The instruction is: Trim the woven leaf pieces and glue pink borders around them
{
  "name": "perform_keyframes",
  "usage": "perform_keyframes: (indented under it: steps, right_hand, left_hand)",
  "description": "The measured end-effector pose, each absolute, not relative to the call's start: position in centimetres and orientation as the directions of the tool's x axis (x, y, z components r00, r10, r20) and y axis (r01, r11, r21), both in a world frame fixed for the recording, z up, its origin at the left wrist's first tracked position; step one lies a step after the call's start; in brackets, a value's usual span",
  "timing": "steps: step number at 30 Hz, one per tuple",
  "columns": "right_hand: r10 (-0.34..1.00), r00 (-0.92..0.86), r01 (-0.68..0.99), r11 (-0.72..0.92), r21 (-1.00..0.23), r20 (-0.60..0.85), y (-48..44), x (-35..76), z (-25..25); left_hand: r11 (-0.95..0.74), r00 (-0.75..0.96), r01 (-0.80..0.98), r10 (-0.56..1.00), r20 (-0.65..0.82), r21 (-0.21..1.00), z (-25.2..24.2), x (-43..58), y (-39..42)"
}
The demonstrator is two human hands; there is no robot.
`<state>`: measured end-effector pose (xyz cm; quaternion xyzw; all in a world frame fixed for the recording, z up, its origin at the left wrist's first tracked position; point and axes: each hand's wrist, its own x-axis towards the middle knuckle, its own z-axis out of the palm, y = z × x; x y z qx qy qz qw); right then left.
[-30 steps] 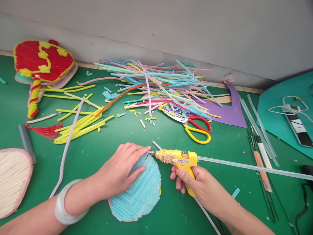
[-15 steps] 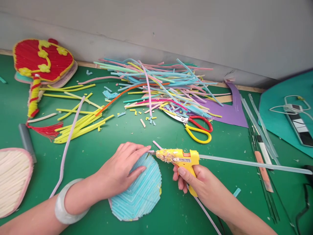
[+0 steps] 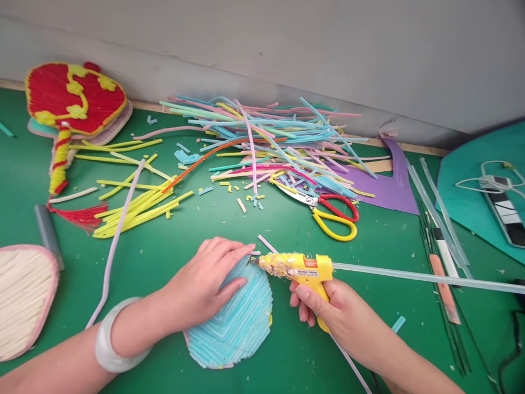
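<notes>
A yellow hot glue gun [image 3: 301, 267] is in my right hand [image 3: 322, 306], its fingers wrapped round the handle and a long clear glue stick [image 3: 410, 277] running out of its back. Its nozzle is at the upper right edge of a rounded light-blue fan panel [image 3: 246, 323], made of strips laid side by side. My left hand [image 3: 213, 279] holds this panel down at its upper left, fingers along the top edge and thumb on the face. By the index fingertip, the end of a thin pink strip [image 3: 255, 253] shows; the rest of it is hidden.
Behind lie a heap of coloured strips [image 3: 262, 131], red-and-yellow scissors [image 3: 334, 216] and purple sheet [image 3: 394, 191]. At left are yellow strips [image 3: 139, 216], a red fan [image 3: 53, 98] and a cream panel [image 3: 24, 295]. Wires [image 3: 455, 345] and glue sticks [image 3: 438, 210] lie at right.
The glue gun's nozzle has moved slightly left and down, onto the panel's edge beside the pink strip. My left hand keeps its place on the panel; the view has shifted a little.
</notes>
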<state>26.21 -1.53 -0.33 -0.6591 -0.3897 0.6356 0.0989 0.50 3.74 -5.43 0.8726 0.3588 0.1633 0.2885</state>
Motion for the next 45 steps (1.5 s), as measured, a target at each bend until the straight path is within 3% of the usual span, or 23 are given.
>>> perform_keyframes:
  steps: [28, 45]
  right_hand:
    - [0.649, -0.025, 0.455, -0.67, -0.587, -0.76, -1.1, 25.6, -0.2]
    - [0.655, -0.028, 0.442, -0.67, -0.597, -0.756, -1.4, 25.5, 0.1]
  left_hand:
    - [-0.559, 0.692, 0.529, 0.72, 0.056, 0.639, -5.1, 0.5, 3.9]
    - [-0.64, 0.559, 0.7, 0.768, 0.314, 0.318, -5.4, 1.3, 0.5]
